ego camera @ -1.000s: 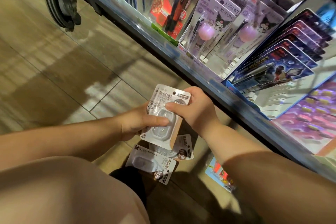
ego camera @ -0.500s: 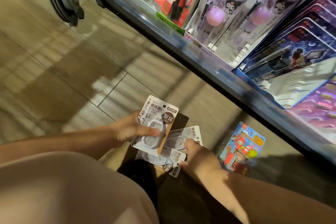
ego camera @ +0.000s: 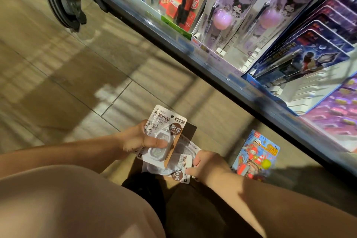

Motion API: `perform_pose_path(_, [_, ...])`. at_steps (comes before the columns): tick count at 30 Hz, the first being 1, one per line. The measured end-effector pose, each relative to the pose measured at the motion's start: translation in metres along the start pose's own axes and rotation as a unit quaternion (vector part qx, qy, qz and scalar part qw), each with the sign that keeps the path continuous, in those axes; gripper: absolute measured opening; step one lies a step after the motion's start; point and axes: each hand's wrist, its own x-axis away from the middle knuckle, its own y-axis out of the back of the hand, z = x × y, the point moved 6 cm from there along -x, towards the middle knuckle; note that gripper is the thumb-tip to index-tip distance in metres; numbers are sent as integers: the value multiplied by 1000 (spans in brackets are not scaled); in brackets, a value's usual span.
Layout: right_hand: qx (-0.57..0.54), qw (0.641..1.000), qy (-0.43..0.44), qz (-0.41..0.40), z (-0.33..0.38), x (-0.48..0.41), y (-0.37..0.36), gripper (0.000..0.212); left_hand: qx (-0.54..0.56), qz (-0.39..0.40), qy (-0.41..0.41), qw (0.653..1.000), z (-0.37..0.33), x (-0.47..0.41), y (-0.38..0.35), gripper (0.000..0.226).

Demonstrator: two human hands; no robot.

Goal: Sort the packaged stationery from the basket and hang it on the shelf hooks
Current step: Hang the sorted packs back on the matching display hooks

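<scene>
Left grip [ego camera: 139, 141] is curled round the upper blister pack [ego camera: 166, 123], thumb laid across the clear bubble and fingers behind the card, holding it upright and a little tilted. Right grip [ego camera: 210, 166] pinches the edge of a lower blister pack [ego camera: 173, 169] of the same kind between thumb and fingertips, just under the first and overlapping it. A third matching pack [ego camera: 190, 146] shows between the two; who holds it I cannot tell.

These packs look light, with a stiff printed card and a thin plastic bubble that would dent if squeezed and feel slick under a thumb. The card edge, or the top margin near the hanging hole, is likely the better hold, leaving the hole free for a hook.

Beyond the grips, a colourful toy-figure pack [ego camera: 255, 158] lies flat on the tiled floor [ego camera: 96, 83], beside the shelf rail [ego camera: 173, 44]. Above it stand purple pen packs [ego camera: 231, 11] and dark blue packs [ego camera: 309, 58] in rows. No hooks show, and I cannot make out the basket.
</scene>
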Motion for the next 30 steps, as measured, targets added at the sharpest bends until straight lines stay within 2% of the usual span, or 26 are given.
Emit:
perform_pose_path(2, [-10, 1000, -1, 0, 3, -3, -4, 46, -2, 3, 18, 1000, 8, 0, 2, 63])
perform_pose_path(4, [-10, 1000, -4, 4, 5, -4, -3, 43, 3, 4, 26, 1000, 12, 0, 4, 79])
perform_pose_path(6, [-41, 999, 0, 7, 7, -3, 0, 31, 14, 3, 23, 1000, 12, 2, 4, 80])
perform_pose_path(8, [-137, 991, 4, 2, 5, -4, 3, 13, 33, -1, 16, 999, 9, 3, 7, 79])
perform_pose_path(11, [-291, 956, -4, -43, 2, -7, 11, 26, 59, -17, -5, 998, 6, 1, 14, 86])
perform_pose_path(14, [-421, 903, -13, -80, -1, -7, 32, 17, 93, -19, -29, 995, -7, -1, 13, 89])
perform_pose_path(16, [-471, 874, -6, -115, -1, -6, 53, 11, 111, -13, -49, 993, -20, -2, 9, 82])
perform_pose_path(17, [-486, 864, -3, -132, -1, -6, 63, 18, 124, -9, -56, 991, -27, -2, 6, 79])
perform_pose_path(19, [-491, 857, 9, -159, -1, 1, 85, 37, 159, -1, -65, 985, -41, -1, -2, 82])
perform_pose_path(21, [-486, 858, 30, -163, 0, 15, 106, 41, 173, 15, -77, 982, -58, 1, -10, 81])
perform_pose_path(23, [-445, 882, 73, -138, 2, 39, 126, 44, 147, 47, -96, 983, -82, 6, -21, 70])
perform_pose_path(24, [-398, 902, 99, -136, 4, 52, 136, 53, 133, 55, -104, 984, -93, 10, -24, 68])
perform_pose_path(26, [-330, 917, 141, -173, -1, 82, 163, 66, 111, 56, -125, 984, -120, 21, -32, 76])
perform_pose_path(30, [-303, 903, 194, -236, -7, 141, 212, 56, 70, 66, -185, 978, -176, 56, -57, 82])
